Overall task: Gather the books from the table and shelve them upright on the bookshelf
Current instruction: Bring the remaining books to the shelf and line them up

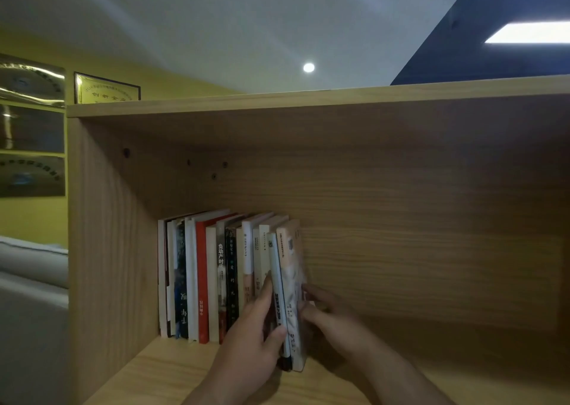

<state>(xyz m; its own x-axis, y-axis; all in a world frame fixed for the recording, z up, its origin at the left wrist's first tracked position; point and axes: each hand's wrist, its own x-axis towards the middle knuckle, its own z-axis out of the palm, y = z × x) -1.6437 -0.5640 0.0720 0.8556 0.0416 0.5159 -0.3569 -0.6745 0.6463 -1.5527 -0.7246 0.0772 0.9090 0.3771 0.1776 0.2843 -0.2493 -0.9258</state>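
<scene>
Two books stand a bit forward of the rest: a grey-blue book (pixel 275 269) and a peach book (pixel 288 250). They're pressed together, tops tipped slightly left, at the right end of the row of books (pixel 200 275), around 7 o'clock in the bookshelf (pixel 401 219). Left hand (pixel 253 337), at 6 o'clock, pinches the grey-blue book, thumb on its spine, fingers tucked down its left side. Right hand (pixel 330 318), about 5 o'clock, has loosely bent fingers against the peach book's outer cover. Can't tell if it's actually gripping. Plaques (pixel 106 88) hang at 10 o'clock.
</scene>
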